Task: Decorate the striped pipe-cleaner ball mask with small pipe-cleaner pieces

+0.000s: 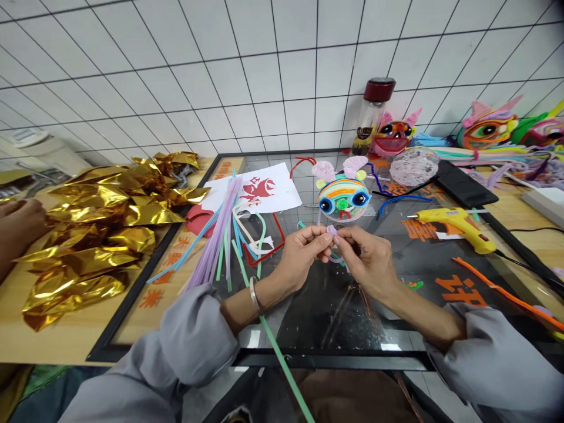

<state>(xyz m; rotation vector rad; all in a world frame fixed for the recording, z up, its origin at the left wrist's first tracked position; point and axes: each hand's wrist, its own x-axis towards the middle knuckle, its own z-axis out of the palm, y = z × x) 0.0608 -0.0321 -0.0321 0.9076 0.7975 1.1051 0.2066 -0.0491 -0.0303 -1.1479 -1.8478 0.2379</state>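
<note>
a small purple pipe cleaner (332,231) pinched between two hands above the table (440,276).
left hand (301,254) and right hand (368,258) both close fingertips on it, just in front of the striped craft face (343,198); glue gun (456,224) lies to the right.

Grey sleeves (194,346); silver bangle (254,295) above the left hand (299,255).

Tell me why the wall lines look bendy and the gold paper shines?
Head view: the wide lens bows the grid lines of the white tiled wall; light glares off the crinkled gold foil sheets and the dark glass tabletop; the left hand and right hand, pinching a lilac fuzzy wire bit, look sharp.
</note>
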